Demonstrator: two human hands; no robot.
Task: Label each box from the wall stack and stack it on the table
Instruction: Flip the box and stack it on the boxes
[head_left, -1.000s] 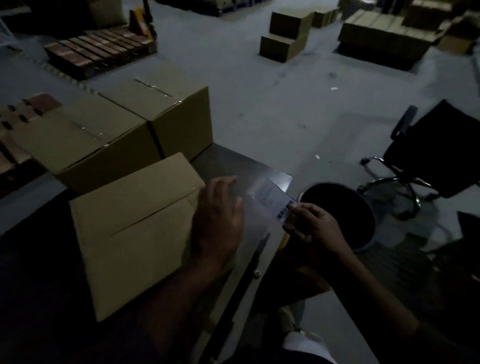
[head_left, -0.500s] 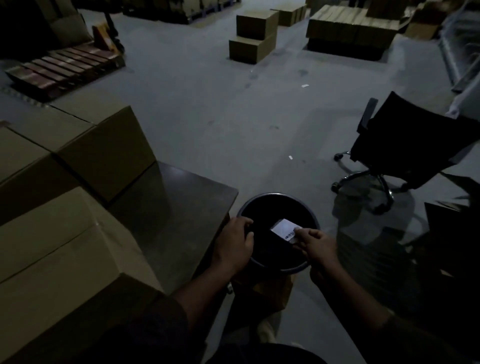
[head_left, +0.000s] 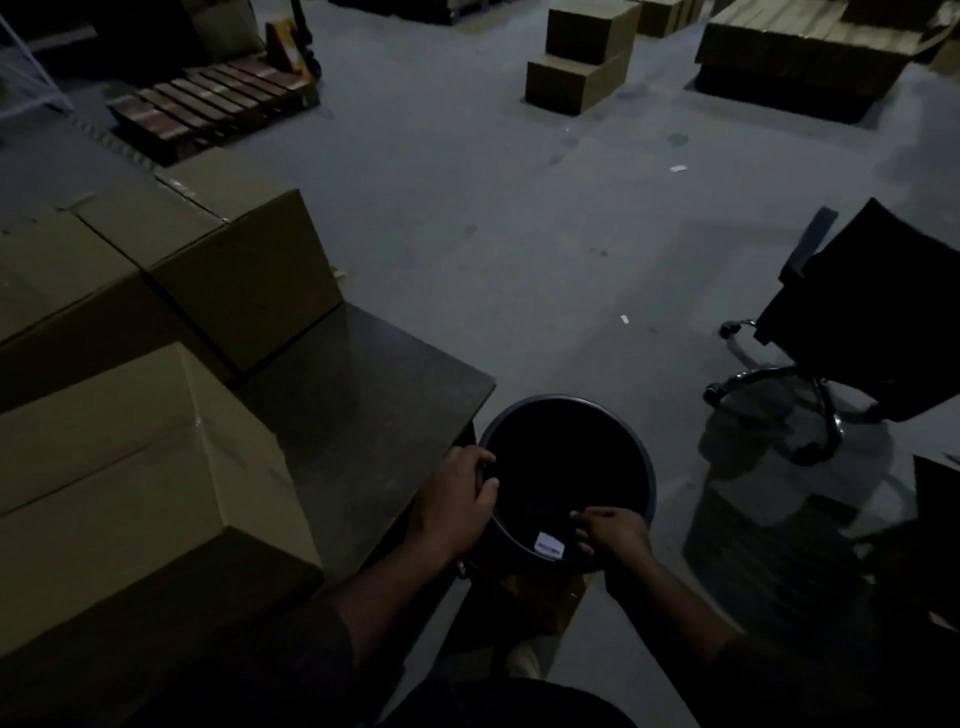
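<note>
Presently Held: One Bin, One Paper Slip

Nearest, two hands. The left hand (head_left: 460, 501) curls its fingers over the near-left rim of one round dark bin (head_left: 647, 483), thumb outside, gripping it. The right hand (head_left: 613, 535) hangs over the bin's near edge with fingers bent downward; one small white paper slip (head_left: 549, 546) with dark print lies just beside its fingertips, at the bin's inner wall. Whether the fingers touch the slip cannot be told in the dim light.

Left of the bin, one dark tabletop (head_left: 374, 395), its right corner just beside the bin's rim. On it, three cardboard boxes in view:
- one near box (head_left: 130, 483), largest in frame, at the left edge;
- one middle box (head_left: 57, 280) behind it, partly cut off at the left;
- one far box (head_left: 244, 260), touching the middle box along its side, with tape on its top seam.

Right, on the grey floor (head_left: 493, 218), one black wheeled office chair (head_left: 857, 322), well apart from the bin. Two small white scraps lie on the floor.

Farther, one wooden pallet (head_left: 208, 104) at upper left, with a yellow pallet jack (head_left: 291, 41) behind it. At upper centre, two boxes stacked (head_left: 582, 57) stepwise. At upper right, one low block of many boxes (head_left: 800, 47); their count cannot be told.
</note>
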